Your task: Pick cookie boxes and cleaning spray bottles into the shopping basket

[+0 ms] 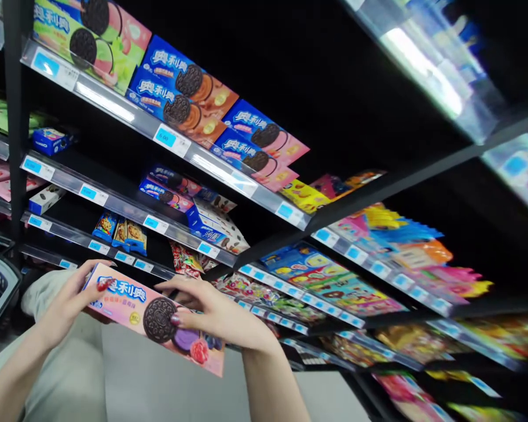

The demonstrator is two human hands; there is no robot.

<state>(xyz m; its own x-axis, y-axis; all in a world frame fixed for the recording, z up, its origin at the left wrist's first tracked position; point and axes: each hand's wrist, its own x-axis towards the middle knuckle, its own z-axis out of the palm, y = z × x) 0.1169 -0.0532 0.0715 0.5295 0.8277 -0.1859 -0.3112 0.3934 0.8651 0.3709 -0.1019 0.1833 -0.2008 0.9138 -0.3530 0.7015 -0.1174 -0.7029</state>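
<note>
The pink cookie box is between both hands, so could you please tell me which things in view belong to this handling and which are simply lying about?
In hand:
pink cookie box
left hand
right hand

Lying about:
green cookie box
blue-and-brown cookie boxes
colourful packets

Dark shelves (105, 101), blue cookie boxes (182, 91), bright snack bags (405, 234)
</note>
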